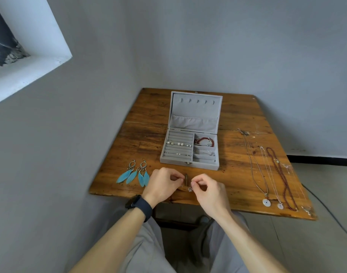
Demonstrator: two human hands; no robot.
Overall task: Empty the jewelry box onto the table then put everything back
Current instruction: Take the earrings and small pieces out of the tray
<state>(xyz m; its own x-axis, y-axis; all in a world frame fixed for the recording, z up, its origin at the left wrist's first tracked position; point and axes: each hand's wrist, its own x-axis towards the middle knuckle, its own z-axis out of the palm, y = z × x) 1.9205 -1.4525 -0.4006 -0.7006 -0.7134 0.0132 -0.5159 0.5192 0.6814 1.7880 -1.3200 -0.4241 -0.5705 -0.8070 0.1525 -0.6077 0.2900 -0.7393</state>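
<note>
A wooden table (237, 119) stands in the corner of a grey-walled room. A grey jewelry box (190, 163) sits on it toward the back, its lid raised upright.

The box still holds several things. A red bead bracelet (204, 141) lies in the upper right compartment, and pearl studs (178, 143) are tucked into the padded rows on the left. There are also a few small silver bits in the lower slots, too tiny to name.

Several necklaces (275, 164) are laid out lengthwise on the right side of the table, well apart from the box. A pair of blue feather earrings (135, 174) lies at the front left, just beside the left hand (164, 184).

Both hands hover over the front edge of the table, in front of the box's clasp and close together. The left hand has a dark watch (139, 205) on its wrist. Its fingers are curled, and the thumb and forefinger tips meet. Whether anything sits between them I cannot tell.

The right hand (210, 192) is also curled. It pinches a small silver charm (189, 189), which dangles just under its fingertips (between the two hands, near the tabletop and outside the box).
</note>
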